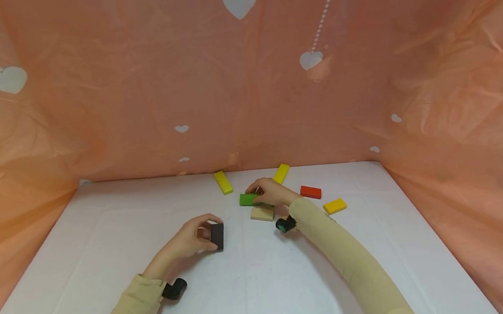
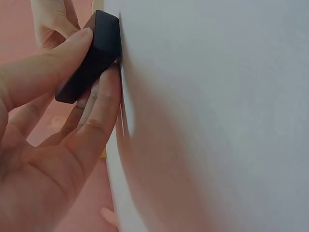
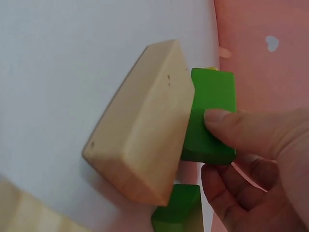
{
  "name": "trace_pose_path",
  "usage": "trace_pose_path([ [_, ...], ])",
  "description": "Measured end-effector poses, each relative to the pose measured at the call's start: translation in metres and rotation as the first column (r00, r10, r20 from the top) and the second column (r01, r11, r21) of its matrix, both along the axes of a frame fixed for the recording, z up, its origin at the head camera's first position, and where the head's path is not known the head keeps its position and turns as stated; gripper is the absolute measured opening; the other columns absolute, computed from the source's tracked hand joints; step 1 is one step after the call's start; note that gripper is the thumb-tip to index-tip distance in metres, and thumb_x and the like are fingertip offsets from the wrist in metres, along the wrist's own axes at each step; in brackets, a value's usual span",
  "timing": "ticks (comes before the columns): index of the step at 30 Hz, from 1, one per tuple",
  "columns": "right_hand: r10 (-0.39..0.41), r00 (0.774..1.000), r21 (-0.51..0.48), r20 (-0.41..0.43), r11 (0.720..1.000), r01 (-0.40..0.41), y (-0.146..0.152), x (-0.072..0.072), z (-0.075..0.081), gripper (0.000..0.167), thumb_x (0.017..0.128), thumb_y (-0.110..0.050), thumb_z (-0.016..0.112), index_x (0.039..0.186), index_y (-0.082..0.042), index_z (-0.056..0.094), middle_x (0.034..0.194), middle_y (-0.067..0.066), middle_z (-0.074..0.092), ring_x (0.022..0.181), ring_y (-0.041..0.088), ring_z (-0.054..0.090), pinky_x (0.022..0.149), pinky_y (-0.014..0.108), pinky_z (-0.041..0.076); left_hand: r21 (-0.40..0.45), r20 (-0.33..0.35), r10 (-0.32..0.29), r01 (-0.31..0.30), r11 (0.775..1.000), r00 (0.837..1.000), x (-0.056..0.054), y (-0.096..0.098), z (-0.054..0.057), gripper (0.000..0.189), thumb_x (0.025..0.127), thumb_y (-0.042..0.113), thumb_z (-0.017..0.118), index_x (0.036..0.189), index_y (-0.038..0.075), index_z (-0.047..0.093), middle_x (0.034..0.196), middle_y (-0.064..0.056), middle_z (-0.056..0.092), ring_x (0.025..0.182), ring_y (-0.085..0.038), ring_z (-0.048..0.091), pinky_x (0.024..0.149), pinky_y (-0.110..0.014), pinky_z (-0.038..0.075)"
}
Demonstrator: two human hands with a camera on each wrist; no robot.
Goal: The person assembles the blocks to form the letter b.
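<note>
My left hand [image 1: 190, 236] pinches a black block [image 1: 218, 236] between thumb and fingertips, left of the other blocks. In the left wrist view the black block [image 2: 99, 46] is tilted close to the white surface. Further forward, my right hand [image 1: 275, 191] grips a green block [image 1: 247, 199]. The thumb lies across one face of that green block [image 3: 212, 94] in the right wrist view. Just nearer to me sits a plain wooden block [image 1: 262, 214]. Another green block [image 3: 177, 209] shows partly beneath it, cut off by the frame in the right wrist view.
Two yellow blocks, one left [image 1: 224, 183] and one right [image 1: 281, 173], lie near the back edge of the white tabletop [image 1: 258, 292]. A red block [image 1: 311, 192] and another yellow block [image 1: 335, 206] lie to the right. Orange heart-patterned cloth [image 1: 204, 79] encloses the back and sides.
</note>
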State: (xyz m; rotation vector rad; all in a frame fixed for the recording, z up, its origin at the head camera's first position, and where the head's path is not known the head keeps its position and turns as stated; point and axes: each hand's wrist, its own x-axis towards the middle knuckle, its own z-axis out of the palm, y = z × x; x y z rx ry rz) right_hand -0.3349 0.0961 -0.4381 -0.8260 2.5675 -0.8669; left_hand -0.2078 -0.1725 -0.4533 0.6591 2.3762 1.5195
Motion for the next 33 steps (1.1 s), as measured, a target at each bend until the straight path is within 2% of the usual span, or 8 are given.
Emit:
trace_pose_path([
  [6,-0.008,1.0,-0.017,-0.021,1.0,0.008,0.002,0.003,0.003,0.029,0.09,-0.005,0.066,0.119,-0.006,0.066,0.11,0.005,0.062,0.094,0.02,0.055,0.088,0.028,0.052,0.016,-0.034,0.016,-0.015,1.0,0.999,0.0,-0.001,-0.003,0.049,0.075,-0.009,0.075,0.12,0.0,0.058,0.104,-0.017,0.057,0.09,-0.029,0.061,0.073,-0.027,0.055],
  [13,-0.013,0.999,-0.056,-0.052,0.998,0.01,0.007,0.009,0.011,0.028,0.09,-0.005,0.066,0.118,-0.007,0.066,0.11,0.005,0.062,0.094,0.02,0.055,0.087,0.029,0.051,0.044,-0.021,0.031,-0.03,0.999,0.999,0.001,0.0,-0.003,0.051,0.076,-0.008,0.075,0.123,-0.002,0.057,0.106,-0.019,0.056,0.094,-0.031,0.062,0.074,-0.029,0.056],
  [18,0.002,0.998,-0.104,-0.065,0.995,-0.009,0.013,0.012,0.016,0.029,0.089,-0.004,0.066,0.118,-0.005,0.065,0.11,0.006,0.062,0.093,0.02,0.056,0.086,0.029,0.052,0.059,-0.01,0.07,-0.069,0.996,0.997,0.003,0.0,-0.002,0.056,0.074,-0.006,0.078,0.125,-0.004,0.054,0.111,-0.02,0.055,0.093,-0.029,0.063,0.075,-0.029,0.056],
  [25,0.012,0.998,-0.18,-0.067,0.983,-0.024,0.022,0.018,0.021,0.029,0.089,-0.003,0.066,0.117,-0.003,0.064,0.11,0.007,0.062,0.093,0.021,0.058,0.085,0.028,0.054,0.092,0.085,0.109,-0.117,0.989,0.99,0.006,0.0,0.0,0.055,0.074,-0.001,0.08,0.123,-0.002,0.055,0.114,-0.02,0.055,0.093,-0.028,0.064,0.073,-0.032,0.057],
  [33,0.023,0.998,-0.263,-0.056,0.964,-0.037,0.026,0.03,0.026,0.027,0.089,-0.003,0.066,0.116,-0.003,0.063,0.112,0.006,0.062,0.098,0.02,0.057,0.089,0.03,0.052,0.119,0.178,0.091,-0.113,0.986,0.98,0.012,0.005,0.004,0.056,0.075,0.005,0.081,0.123,-0.002,0.055,0.108,-0.016,0.059,0.094,-0.026,0.064,0.076,-0.03,0.056],
])
